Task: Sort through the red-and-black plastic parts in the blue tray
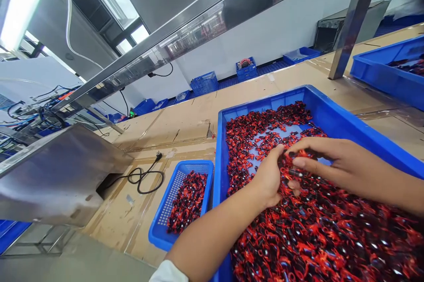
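Red-and-black parts (314, 238), small and many with thin loops, lie heaped in a large blue tray (221, 154) on a cardboard-covered table (165, 134), right beneath your hands. The pile is thinner toward the far side, where pale tray floor shows through. Work low over the tray, so that anything slipping should drop back into the heap.

Your left hand (270, 176) is curled, gripping a few parts between thumb and fingers. Your right hand (319, 154) bends in close from the other side; fingers and parts overlap, so you cannot tell whether it grips one. Let the left hold steady and the right do the fine picking, a few at a time. The loops look apt to snag, so tease rather than pull.

Counted by size: one table; one metal box (62, 176) at the left; two blue trays, yours and another tray (374, 70) cut off at the right edge; one blue basket (169, 204) of similar parts, just left of the large tray; two hands; one power plug (159, 155); and parts too many to count.
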Available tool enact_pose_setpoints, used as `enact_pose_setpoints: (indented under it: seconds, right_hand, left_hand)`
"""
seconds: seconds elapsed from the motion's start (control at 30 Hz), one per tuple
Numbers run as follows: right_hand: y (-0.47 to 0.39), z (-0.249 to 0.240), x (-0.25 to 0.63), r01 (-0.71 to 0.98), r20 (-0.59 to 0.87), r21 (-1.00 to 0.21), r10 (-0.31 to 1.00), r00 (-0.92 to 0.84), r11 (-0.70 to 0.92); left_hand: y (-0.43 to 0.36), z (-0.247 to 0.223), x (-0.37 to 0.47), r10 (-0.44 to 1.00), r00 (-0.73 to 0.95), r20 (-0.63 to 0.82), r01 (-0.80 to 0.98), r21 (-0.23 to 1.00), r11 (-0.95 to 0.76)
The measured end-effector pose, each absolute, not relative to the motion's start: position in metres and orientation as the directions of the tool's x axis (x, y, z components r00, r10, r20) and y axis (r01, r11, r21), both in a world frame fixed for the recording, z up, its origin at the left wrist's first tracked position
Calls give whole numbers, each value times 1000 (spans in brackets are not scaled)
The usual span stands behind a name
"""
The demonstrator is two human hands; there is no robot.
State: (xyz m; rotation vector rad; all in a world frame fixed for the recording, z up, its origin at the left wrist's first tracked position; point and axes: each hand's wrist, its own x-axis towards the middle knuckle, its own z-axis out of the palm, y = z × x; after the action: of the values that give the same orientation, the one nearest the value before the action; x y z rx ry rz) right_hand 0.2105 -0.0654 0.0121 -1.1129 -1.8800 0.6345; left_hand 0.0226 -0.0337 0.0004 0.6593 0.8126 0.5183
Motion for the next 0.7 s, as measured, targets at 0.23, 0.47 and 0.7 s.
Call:
enact_pose_setpoints:
  seconds: [0.23,0.47,0.7]
  right_hand:
    - [-57,26,223,-307,-107,-941,987,-122,-140]
    - [-63,14,214,285,188,-935,977,-103,211]
    - [-70,10,212,426,465,-627,752,-467,652]
  left_hand:
    - [-25,21,13,535,690,-488,-284,497,820]
    - [-23,24,13,482,680,-553,-367,313,876]
    - [-21,23,7,259,749,-610,-121,258,959]
